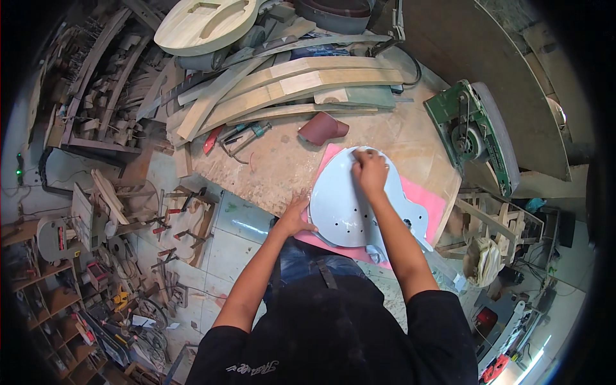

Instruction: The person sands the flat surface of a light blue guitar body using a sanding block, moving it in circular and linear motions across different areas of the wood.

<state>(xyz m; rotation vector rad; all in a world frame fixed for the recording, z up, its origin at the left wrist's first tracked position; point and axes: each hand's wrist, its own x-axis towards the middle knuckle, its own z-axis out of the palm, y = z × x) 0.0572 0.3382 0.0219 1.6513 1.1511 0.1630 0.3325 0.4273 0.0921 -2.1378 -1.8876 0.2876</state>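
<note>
The right hand [371, 170] is resting at twelve o'clock on the pale-blue guitar body [339, 187], fingers curled; whether they are gripping anything is impossible to tell. The left hand [295, 215] is steadying its rim at nine, fingers spread. The body is lying on a pink sheet [432, 199] on the table [273, 173], red-brown sandpaper [321, 130] curling at eleven. Colouring and drilling are looking done; surface work seems unfinished.

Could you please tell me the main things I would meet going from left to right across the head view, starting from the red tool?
Red tool → teal-handled tool → left hand → pale blue guitar body → green machine.
</note>
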